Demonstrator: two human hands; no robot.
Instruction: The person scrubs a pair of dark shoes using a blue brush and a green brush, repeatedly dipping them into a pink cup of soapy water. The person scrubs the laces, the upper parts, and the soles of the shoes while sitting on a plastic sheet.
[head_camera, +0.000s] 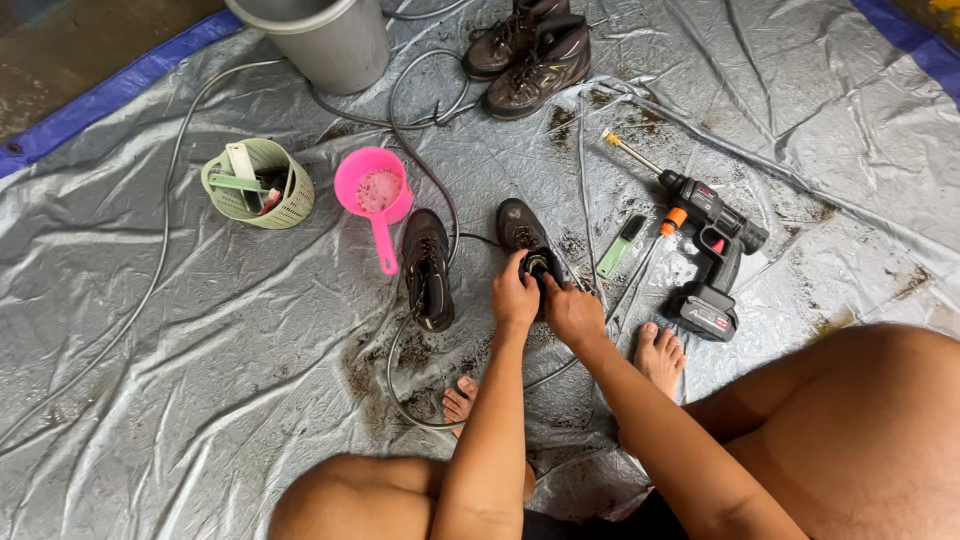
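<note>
Mid-clean on a muddy brown boot (520, 228) at frame centre, upright on the grey tarp (200, 400). Left hand (514, 294) and right hand (572, 312) both clamped around its collar. Next, probably: steady grip, then a scrub; green brush (621, 246) just right.

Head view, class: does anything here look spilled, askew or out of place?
Yes. Dark dirt is scattered across the grey tarp, thickest around the boot that both hands grip. The second boot lies tipped on its side over a hose.
</note>
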